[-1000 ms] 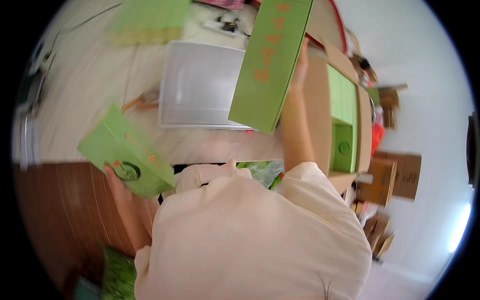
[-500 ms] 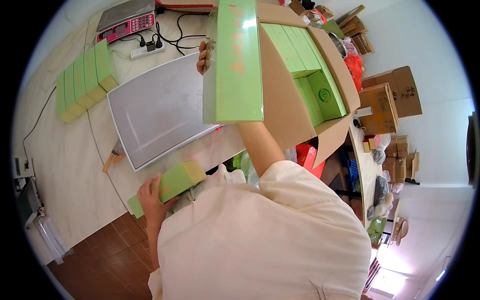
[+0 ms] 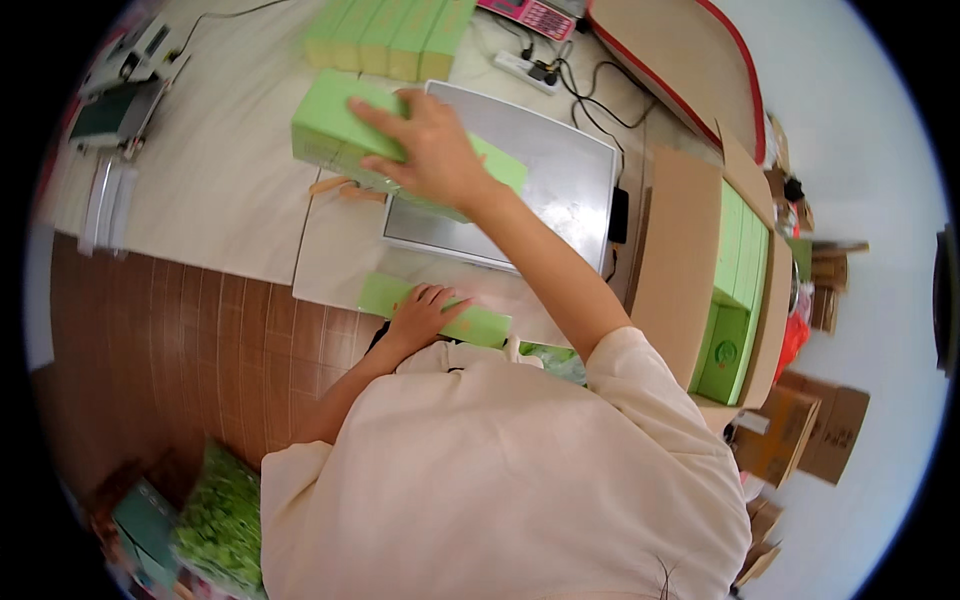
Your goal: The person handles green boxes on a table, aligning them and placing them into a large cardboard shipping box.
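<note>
Brown floor [image 3: 200, 320], pale wall [image 3: 850, 170].

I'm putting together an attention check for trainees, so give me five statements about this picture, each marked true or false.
1. The right hand has hold of a long green box. True.
2. The left hand touches no box. False: its fingers lie on a second green box.
3. Green boxes are packed inside the open cardboard carton. True.
4. The white power strip has nothing plugged in. False: black plugs are in it.
5. The person's shirt is cream-coloured. True.
</note>
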The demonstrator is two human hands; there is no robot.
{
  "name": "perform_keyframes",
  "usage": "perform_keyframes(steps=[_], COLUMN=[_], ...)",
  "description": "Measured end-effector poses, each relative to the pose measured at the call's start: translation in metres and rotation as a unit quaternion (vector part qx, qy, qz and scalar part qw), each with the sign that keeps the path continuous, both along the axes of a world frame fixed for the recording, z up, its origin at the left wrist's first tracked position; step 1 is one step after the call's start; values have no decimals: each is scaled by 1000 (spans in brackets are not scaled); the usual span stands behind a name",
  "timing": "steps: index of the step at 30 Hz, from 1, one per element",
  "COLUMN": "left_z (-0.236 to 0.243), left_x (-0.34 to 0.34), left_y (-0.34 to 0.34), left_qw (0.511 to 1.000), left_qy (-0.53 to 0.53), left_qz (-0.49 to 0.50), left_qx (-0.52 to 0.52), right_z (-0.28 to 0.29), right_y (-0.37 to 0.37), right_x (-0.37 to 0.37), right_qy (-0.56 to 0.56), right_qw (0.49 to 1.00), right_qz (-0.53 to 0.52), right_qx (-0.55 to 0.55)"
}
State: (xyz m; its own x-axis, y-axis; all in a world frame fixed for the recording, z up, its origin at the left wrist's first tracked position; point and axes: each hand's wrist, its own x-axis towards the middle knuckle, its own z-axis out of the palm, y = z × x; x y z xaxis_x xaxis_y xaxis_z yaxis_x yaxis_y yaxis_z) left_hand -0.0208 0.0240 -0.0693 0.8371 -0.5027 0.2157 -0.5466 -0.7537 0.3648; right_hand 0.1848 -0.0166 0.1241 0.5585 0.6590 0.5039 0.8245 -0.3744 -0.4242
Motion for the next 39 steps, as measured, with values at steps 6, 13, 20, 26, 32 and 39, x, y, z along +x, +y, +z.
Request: perform_keyframes(steps=[6, 13, 20, 26, 32, 39], left_z=[3, -4, -10, -7, 8, 5], left_x=[-4, -6, -2, 3, 1, 9], left_y=[-5, -7, -7, -9, -3, -11], left_qw=[999, 997, 997, 999, 999, 1000], left_qy=[-27, -53, -49, -2, 28, -14], left_qz=[43, 49, 58, 36, 9, 5], left_qx=[-20, -26, -13, 29, 16, -3], right_z=[-55, -70, -69, -47, 28, -35], right_y=[72, 88, 60, 10, -101, -199], right_x=[-10, -16, -13, -4, 35, 79], right_qy=[-32, -39, -49, -31, 566, 614], right_qw=[992, 985, 989, 992, 733, 559], right_qz=[91, 70, 43, 36, 5, 123], right_qx=[-83, -154, -133, -118, 378, 544])
